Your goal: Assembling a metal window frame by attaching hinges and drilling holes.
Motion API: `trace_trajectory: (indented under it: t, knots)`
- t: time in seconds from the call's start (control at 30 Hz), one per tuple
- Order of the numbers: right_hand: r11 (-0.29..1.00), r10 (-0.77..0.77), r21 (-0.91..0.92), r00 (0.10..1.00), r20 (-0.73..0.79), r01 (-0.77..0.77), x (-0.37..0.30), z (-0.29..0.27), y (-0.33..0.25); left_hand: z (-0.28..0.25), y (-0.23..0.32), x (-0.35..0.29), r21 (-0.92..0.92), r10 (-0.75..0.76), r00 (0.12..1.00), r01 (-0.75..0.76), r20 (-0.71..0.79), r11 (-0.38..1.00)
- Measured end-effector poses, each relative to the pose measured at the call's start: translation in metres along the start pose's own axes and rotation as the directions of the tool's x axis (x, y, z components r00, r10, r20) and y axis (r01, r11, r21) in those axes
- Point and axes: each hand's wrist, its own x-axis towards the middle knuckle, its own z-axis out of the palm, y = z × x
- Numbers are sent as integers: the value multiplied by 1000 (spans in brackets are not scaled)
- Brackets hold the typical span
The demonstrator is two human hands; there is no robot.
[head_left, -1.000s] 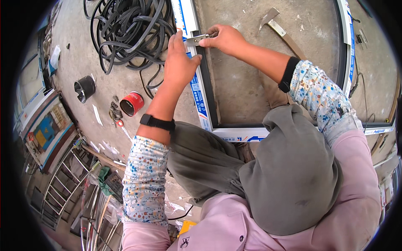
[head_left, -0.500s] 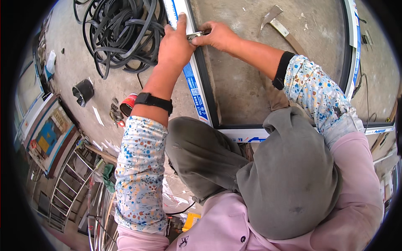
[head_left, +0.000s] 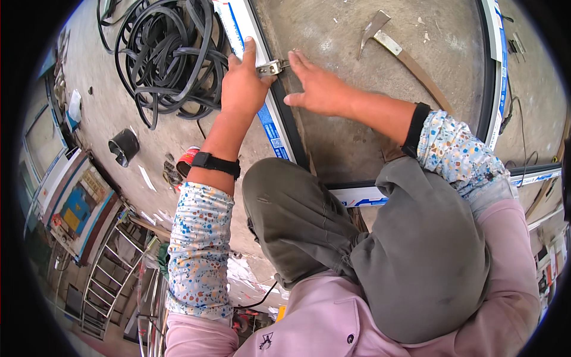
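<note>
My left hand (head_left: 244, 89) rests on the left bar of a window frame (head_left: 275, 128), white with blue-printed film and a black inner edge. Its index finger stretches along the bar. Close to its thumb, a small metal bracket with round holes (head_left: 269, 68) is held across the bar; the palm side of the grip is hidden. Just right of the bracket, over the inside of the frame, my right hand (head_left: 321, 89) is open, thumb apart from the fingers. A thin piece of metal sticks out of the bracket toward its fingertips.
A hammer with a wooden handle (head_left: 416, 71) lies on the concrete inside the frame. Left of the frame are a heap of black rubber strip (head_left: 169, 56), a black bucket (head_left: 124, 147) and a red can (head_left: 188, 160). Metal racking (head_left: 113, 268) stands at the lower left.
My right hand has let go of the bracket and drawn back to the right, its fingers opening. My left hand stays at the bracket. The whole view has shifted slightly.
</note>
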Motion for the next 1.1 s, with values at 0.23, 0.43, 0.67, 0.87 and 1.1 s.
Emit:
trace_trajectory:
  t: [0.23, 0.43, 0.67, 0.87, 1.1]
  knots:
    - [1000, -25, 19, 1000, 7, 25, 5, 0, -1, -8, 26, 4, 125, -67, 997, 63, 29, 990]
    - [1000, 24, 17, 991, 135, -27, 1, -13, -12, -9, 28, 9, 237, -101, 990, 75, 101, 969]
    - [988, 40, -139, 976, -213, -70, -6, -38, 17, 3, 18, 11, 229, -30, 997, 14, 66, 973]
    - [795, 17, -456, 767, -641, -399, -63, -99, 124, 1, 19, 10, 195, -3, 999, -4, 36, 981]
    - [764, 251, -430, 836, -487, -480, -89, -100, 135, 3, 17, 8, 221, 1, 999, -10, 39, 975]
